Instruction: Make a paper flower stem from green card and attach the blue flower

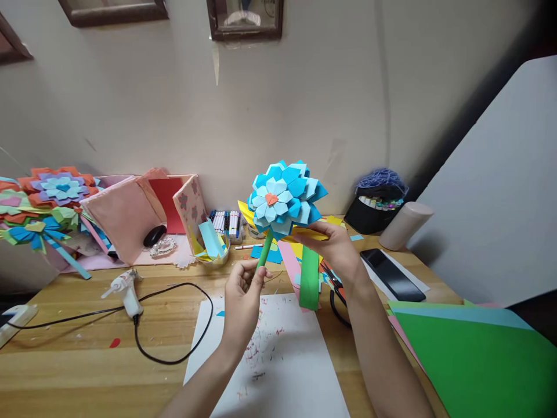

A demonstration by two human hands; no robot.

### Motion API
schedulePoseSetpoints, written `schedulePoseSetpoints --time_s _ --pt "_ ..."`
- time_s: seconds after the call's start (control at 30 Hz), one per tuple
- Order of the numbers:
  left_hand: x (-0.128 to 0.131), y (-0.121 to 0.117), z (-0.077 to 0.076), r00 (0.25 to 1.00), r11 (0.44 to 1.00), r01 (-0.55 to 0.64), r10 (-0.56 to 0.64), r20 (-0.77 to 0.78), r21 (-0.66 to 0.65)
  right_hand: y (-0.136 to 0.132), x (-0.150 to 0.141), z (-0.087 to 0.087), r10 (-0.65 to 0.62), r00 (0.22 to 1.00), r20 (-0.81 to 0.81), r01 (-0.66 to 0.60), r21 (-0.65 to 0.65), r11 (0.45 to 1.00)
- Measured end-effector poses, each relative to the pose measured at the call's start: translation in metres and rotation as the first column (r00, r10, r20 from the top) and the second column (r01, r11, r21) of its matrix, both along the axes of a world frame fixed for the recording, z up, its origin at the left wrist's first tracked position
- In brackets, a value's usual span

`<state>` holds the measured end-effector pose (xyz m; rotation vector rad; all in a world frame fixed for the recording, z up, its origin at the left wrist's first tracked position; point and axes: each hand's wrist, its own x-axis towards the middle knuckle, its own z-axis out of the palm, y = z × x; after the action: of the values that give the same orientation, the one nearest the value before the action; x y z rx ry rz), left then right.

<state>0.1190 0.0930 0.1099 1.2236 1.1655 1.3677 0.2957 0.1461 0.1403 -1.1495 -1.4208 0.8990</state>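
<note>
A blue paper flower (284, 198) with a small orange heart at its middle stands on a green paper stem (264, 251) above the desk. My left hand (242, 302) is closed round the bottom of the stem. My right hand (334, 247) is closed on a yellow paper strip (310, 233) just under the flower head, and a folded green paper strip (309, 278) hangs below that hand. A white sheet (278, 360) with glue marks lies on the wooden desk under both hands.
A glue gun (126, 290) with a black cord lies at the left. Finished paper flowers (52, 197) lie far left. Markers (226, 223), a pink box (130, 209), scissors (335, 284), a phone (391, 274), a pen pouch (376, 206) and coloured sheets (478, 354) surround the hands.
</note>
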Motion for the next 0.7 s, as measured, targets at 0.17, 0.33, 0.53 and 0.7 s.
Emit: schedulePoseSetpoints --time_s 0.17,0.33,0.53,0.7 --pt "0.0027 -0.0016 -0.0014 1.000 1.000 -0.007 0.007 -0.012 -0.015 0.0001 0.0000 -0.0018 0.046 0.998 -0.052 -0.045 0.011 0.999" --pt "0.0035 -0.0052 -0.0006 1.000 0.999 -0.024 0.023 -0.021 -0.025 0.0010 0.0004 -0.0022 0.030 0.997 -0.070 -0.030 -0.002 1.000" --pt "0.0041 -0.0084 0.0025 0.997 0.996 -0.077 0.077 -0.018 -0.033 0.0062 0.0016 -0.0062 0.005 0.993 -0.119 -0.007 -0.017 1.000" --pt "0.0038 -0.0092 0.0038 0.995 0.995 -0.097 0.096 -0.030 -0.024 0.0082 0.0027 -0.0067 0.002 0.991 -0.136 -0.001 0.005 1.000"
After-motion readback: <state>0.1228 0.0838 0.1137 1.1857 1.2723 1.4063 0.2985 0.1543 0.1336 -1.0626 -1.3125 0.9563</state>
